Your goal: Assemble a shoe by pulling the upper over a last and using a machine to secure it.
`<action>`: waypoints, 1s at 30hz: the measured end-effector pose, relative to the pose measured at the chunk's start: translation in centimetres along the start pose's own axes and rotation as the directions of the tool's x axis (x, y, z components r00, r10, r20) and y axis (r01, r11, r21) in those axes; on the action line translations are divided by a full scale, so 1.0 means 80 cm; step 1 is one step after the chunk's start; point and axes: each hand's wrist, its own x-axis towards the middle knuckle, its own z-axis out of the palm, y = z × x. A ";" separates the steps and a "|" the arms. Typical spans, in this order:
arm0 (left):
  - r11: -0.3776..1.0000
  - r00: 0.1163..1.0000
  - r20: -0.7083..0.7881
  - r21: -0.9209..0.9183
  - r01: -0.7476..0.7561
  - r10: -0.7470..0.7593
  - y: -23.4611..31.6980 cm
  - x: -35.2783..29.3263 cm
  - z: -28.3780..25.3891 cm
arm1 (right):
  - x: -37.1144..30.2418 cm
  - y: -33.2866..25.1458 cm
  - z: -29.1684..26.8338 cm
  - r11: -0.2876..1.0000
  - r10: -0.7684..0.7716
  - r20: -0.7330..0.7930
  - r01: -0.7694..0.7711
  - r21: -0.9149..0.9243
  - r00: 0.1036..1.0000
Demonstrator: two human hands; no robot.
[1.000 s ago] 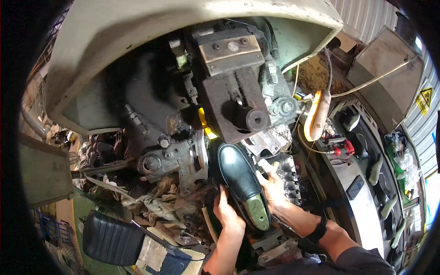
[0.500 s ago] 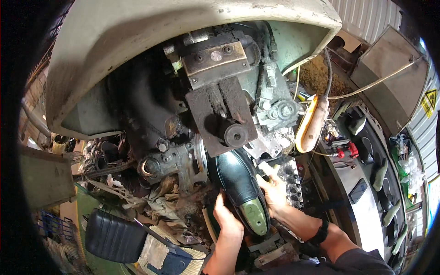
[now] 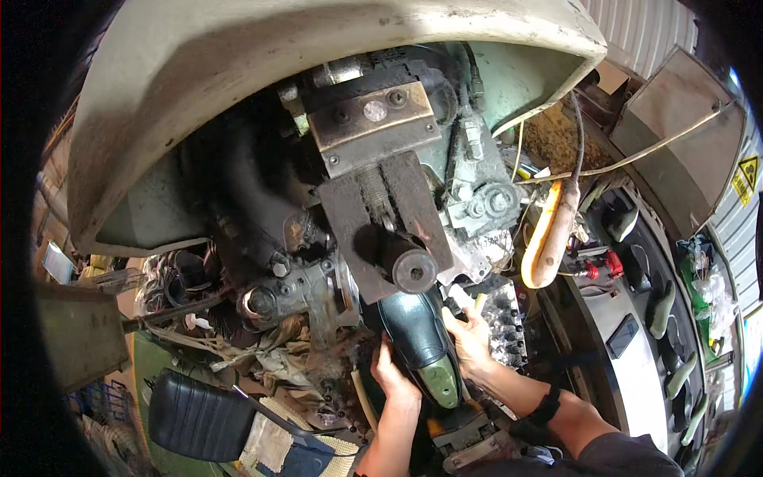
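Note:
A black leather shoe upper (image 3: pixel 415 327) is stretched over a green last (image 3: pixel 442 381), whose heel end is bare and points toward me. My left hand (image 3: pixel 393 377) lies along its left side, fingers pressed against it. From the right, my right hand (image 3: pixel 472 347) closes on the shoe's other side. Between them the hands hold it, toe pointing away, beneath a machine's dark metal block (image 3: pixel 381 215). A round metal stud (image 3: pixel 416 272) juts from the block just above the shoe. The block hides the toe, so contact there cannot be seen.
A large pale machine cover (image 3: pixel 334 32) arches overhead. An orange-edged lamp (image 3: pixel 550 234) hangs on the right by its cable. Beyond, a rack (image 3: pixel 628 270) carries several lasted shoes, beside a metal ledge with a phone (image 3: pixel 622 335). A black padded seat (image 3: pixel 199 415) stands at lower left.
The metal block and its stud sit lower, covering more of the shoe's toe end. Both hands keep their hold on the shoe. The view has shifted slightly.

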 end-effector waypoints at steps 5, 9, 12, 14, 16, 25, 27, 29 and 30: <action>0.999 1.000 0.007 0.023 -0.025 0.025 -0.001 -0.002 0.006 | 0.007 -0.006 0.004 0.997 0.001 0.006 -0.001 0.082 1.000; 0.966 0.976 0.194 0.214 -0.143 0.101 -0.026 0.026 -0.077 | 0.005 -0.015 0.011 0.996 0.037 -0.017 -0.035 0.077 0.999; 0.324 0.861 0.376 0.908 -0.267 -0.342 -0.089 0.039 -0.187 | 0.008 -0.026 0.008 0.995 0.034 -0.042 -0.030 0.092 0.999; 0.435 0.755 0.602 0.771 -0.465 -0.260 -0.132 0.050 -0.324 | -0.011 -0.011 0.033 0.989 0.103 0.019 -0.105 0.105 0.994; 0.625 0.818 0.430 0.772 -0.114 -0.383 -0.154 0.034 -0.282 | 0.009 -0.020 -0.033 0.975 0.181 0.065 -0.170 -0.143 0.981; 0.525 0.843 0.039 0.798 0.297 -0.537 -0.044 -0.046 -0.227 | 0.071 -0.090 -0.262 0.767 0.268 -0.131 -0.294 -0.570 0.954; 0.244 0.873 -0.023 0.956 0.162 -0.488 -0.027 -0.055 -0.237 | 0.072 -0.073 -0.249 0.581 0.301 -0.095 -0.262 -0.770 0.949; -0.213 0.873 0.367 0.870 -0.444 -0.322 0.005 -0.125 -0.172 | 0.084 -0.077 -0.331 0.365 -0.303 -0.013 0.103 -0.925 0.953; -0.173 0.910 0.337 0.908 -0.383 -0.242 0.039 -0.168 -0.150 | 0.069 -0.091 -0.314 0.382 -0.377 0.023 0.177 -0.907 0.926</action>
